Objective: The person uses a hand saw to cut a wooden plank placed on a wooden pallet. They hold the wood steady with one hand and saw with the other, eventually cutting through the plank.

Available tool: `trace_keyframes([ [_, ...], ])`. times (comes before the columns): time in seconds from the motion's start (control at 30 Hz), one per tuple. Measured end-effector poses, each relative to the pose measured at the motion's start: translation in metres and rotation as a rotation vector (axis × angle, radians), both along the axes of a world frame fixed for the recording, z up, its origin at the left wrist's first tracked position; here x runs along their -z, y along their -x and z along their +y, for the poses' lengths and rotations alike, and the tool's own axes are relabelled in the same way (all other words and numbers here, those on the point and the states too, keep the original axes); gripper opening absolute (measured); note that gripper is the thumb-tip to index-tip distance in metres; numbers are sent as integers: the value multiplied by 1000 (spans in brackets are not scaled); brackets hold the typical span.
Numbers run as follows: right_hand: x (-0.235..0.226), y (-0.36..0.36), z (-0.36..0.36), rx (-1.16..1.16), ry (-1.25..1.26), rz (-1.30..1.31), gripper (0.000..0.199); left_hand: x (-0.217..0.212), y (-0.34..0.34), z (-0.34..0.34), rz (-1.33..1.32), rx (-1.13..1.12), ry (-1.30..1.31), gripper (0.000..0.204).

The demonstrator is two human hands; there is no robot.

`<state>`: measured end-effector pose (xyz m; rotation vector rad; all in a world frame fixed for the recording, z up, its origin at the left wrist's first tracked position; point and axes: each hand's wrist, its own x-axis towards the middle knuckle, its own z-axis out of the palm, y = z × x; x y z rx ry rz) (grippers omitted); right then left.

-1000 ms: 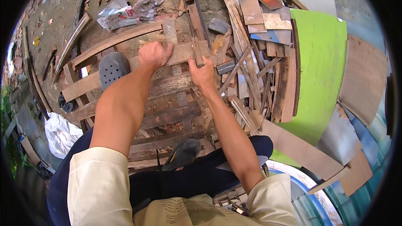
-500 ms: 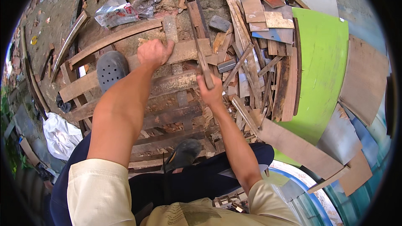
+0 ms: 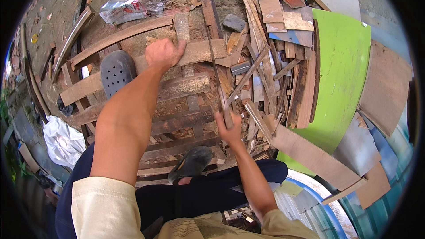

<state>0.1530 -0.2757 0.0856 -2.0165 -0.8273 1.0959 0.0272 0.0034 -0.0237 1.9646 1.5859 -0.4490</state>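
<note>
From my remote view, my left hand [image 3: 163,54] is closed over the board [image 3: 201,52], fingertips hidden, apparently to steady it; the far shoe [image 3: 117,73] bears on it farther left, likely adding weight. The board lies left to right over the slats [image 3: 181,121]. My right hand [image 3: 230,128], nearer, grips the saw [image 3: 222,97], which crosses the board's right end.

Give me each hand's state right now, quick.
Left hand: closed, fingers curled on the wooden board.
Right hand: closed, holding the saw by its handle.
</note>
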Motion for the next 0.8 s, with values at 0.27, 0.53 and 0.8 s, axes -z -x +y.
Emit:
trace_keyframes([
  [0.27,2,5,29,63,39,39,31,-8,2,0,-19,-10,31,68],
  [0.53,18,12,-32,5,-36,-28,24,-14,-3,0,-15,-13,29,69],
  [0.8,23,3,13,46,9,-7,26,-9,5,-15,-32,13,44,71],
])
